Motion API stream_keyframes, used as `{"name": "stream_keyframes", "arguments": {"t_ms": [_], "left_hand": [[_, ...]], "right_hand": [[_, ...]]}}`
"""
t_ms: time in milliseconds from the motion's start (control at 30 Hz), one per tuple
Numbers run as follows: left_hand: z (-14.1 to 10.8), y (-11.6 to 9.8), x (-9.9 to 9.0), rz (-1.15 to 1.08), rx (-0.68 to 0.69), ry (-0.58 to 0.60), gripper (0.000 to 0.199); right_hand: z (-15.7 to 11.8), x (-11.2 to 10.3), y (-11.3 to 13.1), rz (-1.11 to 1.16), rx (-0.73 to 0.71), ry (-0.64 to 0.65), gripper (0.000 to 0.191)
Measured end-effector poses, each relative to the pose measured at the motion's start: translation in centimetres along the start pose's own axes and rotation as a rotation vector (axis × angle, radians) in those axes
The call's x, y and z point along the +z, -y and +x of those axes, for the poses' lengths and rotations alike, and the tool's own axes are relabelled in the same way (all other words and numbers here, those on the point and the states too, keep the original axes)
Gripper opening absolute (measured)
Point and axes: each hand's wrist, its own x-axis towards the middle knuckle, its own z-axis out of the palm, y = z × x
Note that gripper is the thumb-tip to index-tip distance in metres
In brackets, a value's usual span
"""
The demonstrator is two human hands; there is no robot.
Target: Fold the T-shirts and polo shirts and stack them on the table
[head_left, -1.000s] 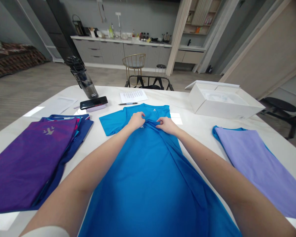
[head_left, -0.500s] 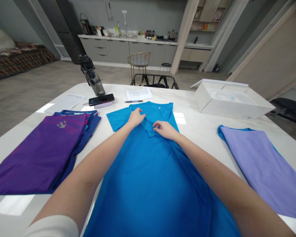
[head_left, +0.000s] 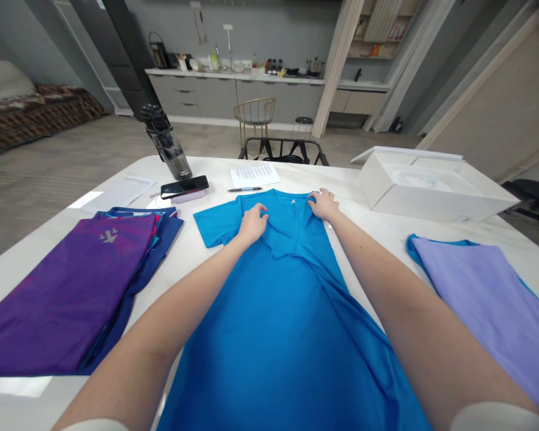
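Note:
A blue T-shirt (head_left: 278, 311) lies lengthwise on the white table, its collar at the far side and its left sleeve spread out. The right part is folded inward, with creases running down from the chest. My left hand (head_left: 253, 224) rests on the shirt left of the collar, its fingers bent and closed on something I cannot make out. At the far right shoulder, by the folded edge, my right hand (head_left: 324, 204) has its fingers on the cloth, thumb and fingertips apart.
Folded purple clothes (head_left: 72, 287) lie at the left, a lilac folded garment (head_left: 480, 287) at the right. Farther back are a bottle (head_left: 173, 149), a phone (head_left: 184, 187), a pen (head_left: 245, 190), a paper (head_left: 254, 174) and an open white box (head_left: 435, 194).
My right hand has moved from the shirt's middle up and right to the far shoulder. The right shoulder cloth has shifted outward. My left hand has moved slightly right and nearer.

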Motion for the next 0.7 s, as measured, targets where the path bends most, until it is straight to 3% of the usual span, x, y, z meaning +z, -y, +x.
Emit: {"name": "stream_keyframes", "arguments": {"t_ms": [200,367,467,567,633,700], "left_hand": [[0.4,-1.2,-0.2,-0.168,0.114,-0.214,0.021],[3.5,-0.1,0.2,-0.090,-0.071,-0.161,0.015],[4.4,0.7,0.3,-0.022,-0.109,-0.102,0.018],[3.7,0.6,0.2,0.094,-0.026,-0.118,0.029],[2.5,0.0,0.1,0.214,0.096,-0.145,0.036],[1.0,-0.7,0.0,0.311,0.265,-0.090,0.039]], "right_hand": [[1.1,0.2,-1.0,0.027,0.092,-0.176,0.033],[1.1,0.5,-1.0,0.001,0.126,-0.159,0.028],[0.6,0.9,-1.0,-0.002,0.131,-0.145,0.026],[-0.1,1.1,-0.9,0.057,0.126,-0.200,0.034],[-1.0,1.1,-0.7,0.086,0.079,-0.245,0.038],[-2.3,0.8,-0.4,0.105,0.003,-0.267,0.038]]}}
